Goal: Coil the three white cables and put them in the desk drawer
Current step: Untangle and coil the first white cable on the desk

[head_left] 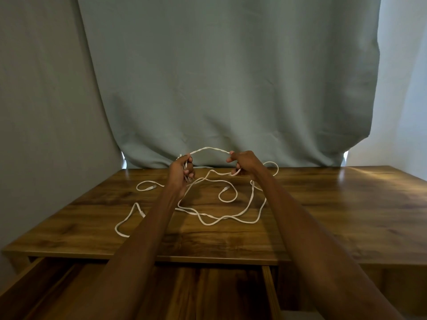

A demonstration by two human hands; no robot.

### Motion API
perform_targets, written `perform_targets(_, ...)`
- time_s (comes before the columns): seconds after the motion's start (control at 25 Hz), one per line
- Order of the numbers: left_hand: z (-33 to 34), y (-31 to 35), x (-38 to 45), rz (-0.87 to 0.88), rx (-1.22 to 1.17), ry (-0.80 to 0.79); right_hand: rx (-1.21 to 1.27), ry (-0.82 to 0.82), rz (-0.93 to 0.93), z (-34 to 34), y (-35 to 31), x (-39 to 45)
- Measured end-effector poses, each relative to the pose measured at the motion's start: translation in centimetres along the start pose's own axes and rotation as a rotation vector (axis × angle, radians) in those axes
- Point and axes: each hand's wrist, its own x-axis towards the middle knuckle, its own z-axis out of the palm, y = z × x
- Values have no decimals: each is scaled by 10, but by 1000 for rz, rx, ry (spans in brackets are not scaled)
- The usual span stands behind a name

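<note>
A thin white cable (209,149) is being held above the wooden desk (335,204) as a shallow arch running left to right. One end is being gripped by the curled left hand (181,168), the other is being pinched by the right hand (242,161). More white cables (231,218) are lying in loose curves on the glossy top. The drawer (269,294) is standing open below.

I see a grey-green curtain (231,77) hanging behind the desk, with grey wall (41,112) to its left
</note>
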Motion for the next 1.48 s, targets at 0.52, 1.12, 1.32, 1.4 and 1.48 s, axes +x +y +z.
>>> perform_targets(0.52, 7, -50, 2, 20, 546, 74, 351, 7, 261, -11, 23, -13)
perform_targets(1.12, -7, 12, -24, -173, -353, -549, -690, 253, -552, 16, -7, -11)
perform_targets(1.32, 17, 27, -16, 149, -618, -263, -967, 13, -667, 46, 0, -28)
perform_targets(1.4, 19, 33, -6, 277, -593, -74, -1041, -115, -760, 55, 2, -37)
perform_targets(1.48, 15, 35, 2, 345, -475, 91, -1071, -185, -814, 61, 2, -47)
